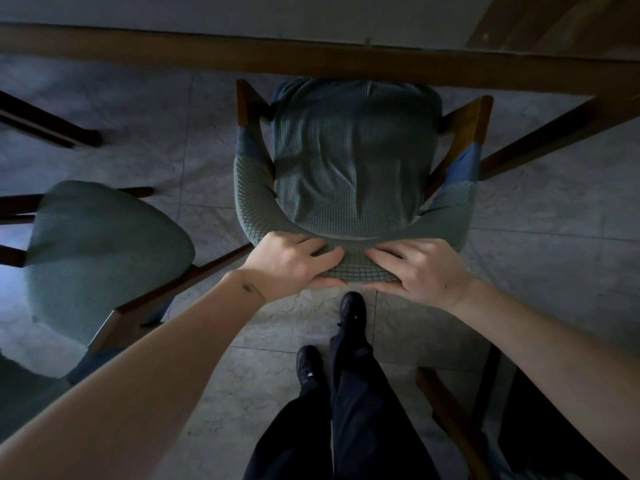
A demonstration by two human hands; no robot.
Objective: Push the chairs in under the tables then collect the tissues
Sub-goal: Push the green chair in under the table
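A chair (349,161) with a grey-green waffle-knit cover and wooden arms stands right in front of me. Its front edge sits under the wooden rim of the table (207,53). My left hand (291,263) grips the top of the curved backrest, fingers over the front and thumb behind. My right hand (419,270) holds the same backrest just to the right, almost touching the left. No tissues are in view.
A second covered chair (104,251) stands at the left, pulled away from the table. A wooden table leg (554,133) slants down at the right. Another chair's wooden frame (453,420) shows at the bottom right. My feet (351,313) stand on the grey tiled floor behind the chair.
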